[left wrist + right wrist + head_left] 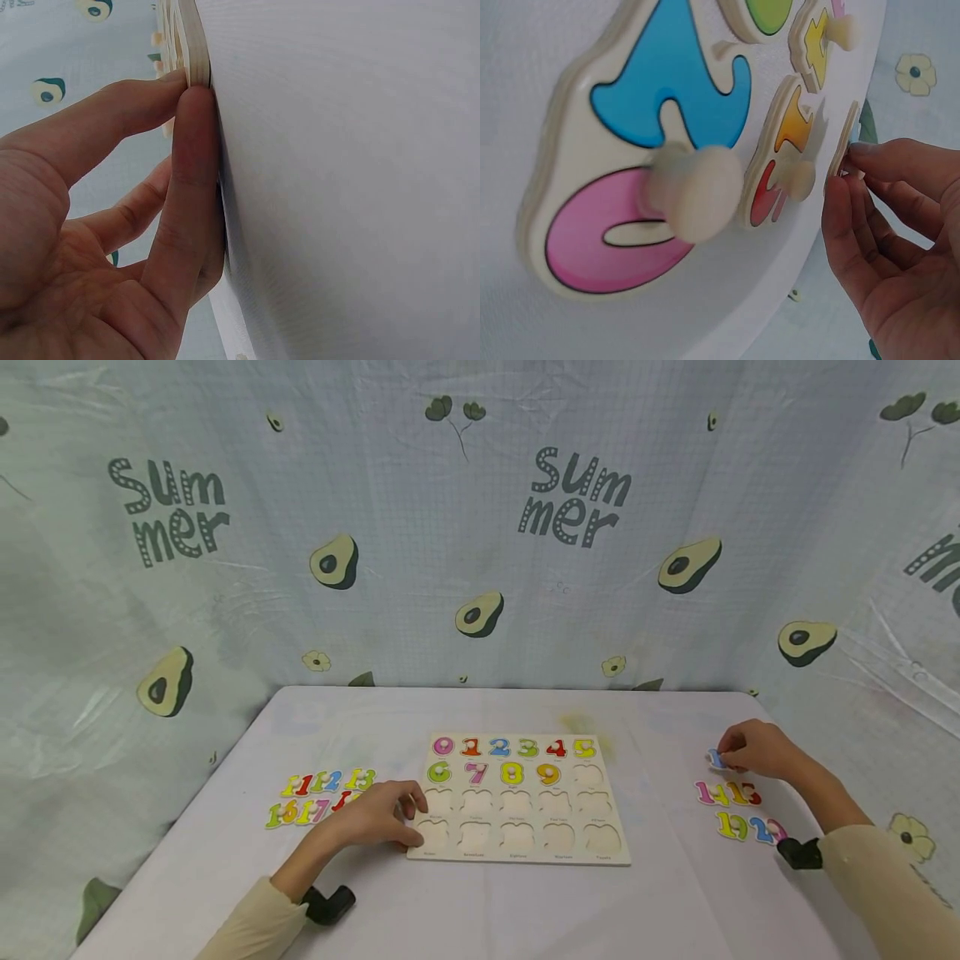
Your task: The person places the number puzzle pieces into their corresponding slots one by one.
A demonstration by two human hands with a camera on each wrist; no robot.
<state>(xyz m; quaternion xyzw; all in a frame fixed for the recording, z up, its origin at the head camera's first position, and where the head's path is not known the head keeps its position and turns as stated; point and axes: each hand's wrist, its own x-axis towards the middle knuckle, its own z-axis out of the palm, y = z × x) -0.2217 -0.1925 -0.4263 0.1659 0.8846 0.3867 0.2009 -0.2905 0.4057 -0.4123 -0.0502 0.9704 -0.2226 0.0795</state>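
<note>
From afar, my right grip pinches a blue number piece at the right side of the tabletop — its digits partly hidden. My left grip pinches the left edge of the puzzle board; seated numerals read 0 to 9 — "summer" marks the curtain.

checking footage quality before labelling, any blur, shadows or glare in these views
Head view: even light, pale sheen on parts of the curtain; left wrist view: a narrow dark shadow on the tabletop beside the left hand; right wrist view: the blue-and-pink piece looms large, its knob blurred.
</note>
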